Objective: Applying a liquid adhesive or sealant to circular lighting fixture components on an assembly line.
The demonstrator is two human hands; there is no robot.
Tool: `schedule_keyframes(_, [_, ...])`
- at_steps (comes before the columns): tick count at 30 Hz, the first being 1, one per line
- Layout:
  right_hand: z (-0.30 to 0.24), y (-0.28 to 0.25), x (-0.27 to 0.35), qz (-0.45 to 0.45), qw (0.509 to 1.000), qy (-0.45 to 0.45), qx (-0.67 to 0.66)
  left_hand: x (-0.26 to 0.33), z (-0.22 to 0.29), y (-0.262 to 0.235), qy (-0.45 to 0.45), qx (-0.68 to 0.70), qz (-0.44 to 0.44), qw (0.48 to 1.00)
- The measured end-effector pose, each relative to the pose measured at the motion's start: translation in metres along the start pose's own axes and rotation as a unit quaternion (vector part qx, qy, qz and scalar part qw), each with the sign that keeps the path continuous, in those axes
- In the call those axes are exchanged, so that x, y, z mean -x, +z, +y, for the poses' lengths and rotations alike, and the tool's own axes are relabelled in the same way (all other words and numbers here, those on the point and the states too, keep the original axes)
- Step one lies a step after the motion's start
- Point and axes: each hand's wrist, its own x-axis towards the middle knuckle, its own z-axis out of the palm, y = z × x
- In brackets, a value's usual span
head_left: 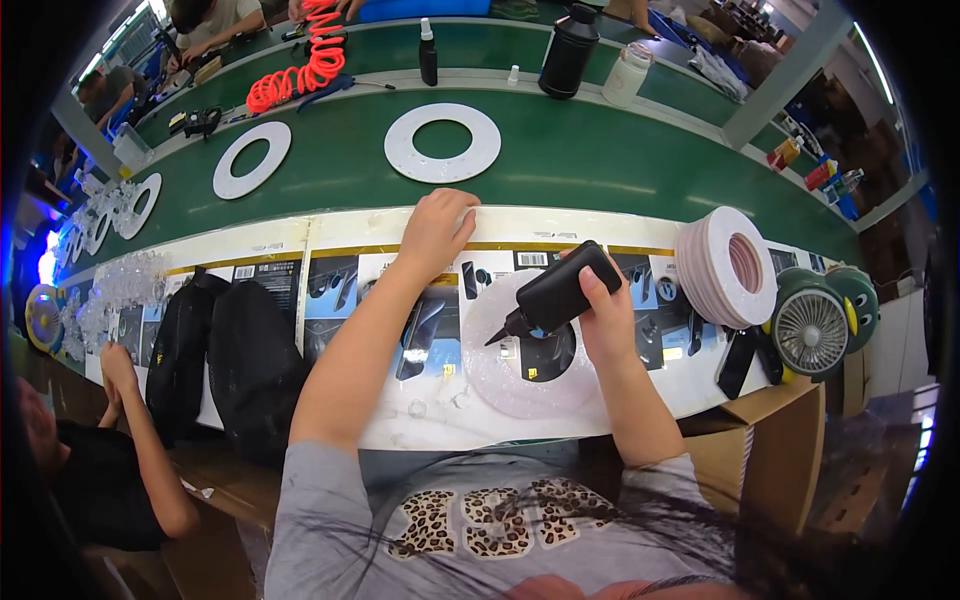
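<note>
In my right hand (608, 318) is a black squeeze bottle (556, 292), tilted so its pointed nozzle aims down and left. Beneath that nozzle lies a pale, flat ring (492, 385) on the worktop, its centre opening partly covered by the bottle and my hand. My left hand (438, 232) rests at the worktop's far edge, thumb apart from the fingers, with nothing visible in it. Just beyond its fingertips, a white ring (400, 150) lies on the green conveyor belt (340, 180). Small clear pieces (417, 408) sit on the worktop left of the pale ring.
A stack of white rings (712, 270) stands at right, beside a green fan (808, 320). Black cloth bags (255, 350) lie at left, near clear parts (125, 285). Another person's hand (118, 365) is there. Farther off are a red coiled hose (310, 70) and bottles (570, 50).
</note>
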Motion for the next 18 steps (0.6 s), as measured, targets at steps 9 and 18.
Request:
schedule_keyframes(9, [0.013,-0.010,-0.005,0.010,0.976,0.094,-0.198,0.015,-0.010,0.010,-0.041,-0.025,0.013,0.999])
schedule_keyframes(18, [0.010,-0.031,-0.024,0.049,0.889,0.200,-0.409,0.009,-0.002,0.013,0.017,0.025,0.075,0.997])
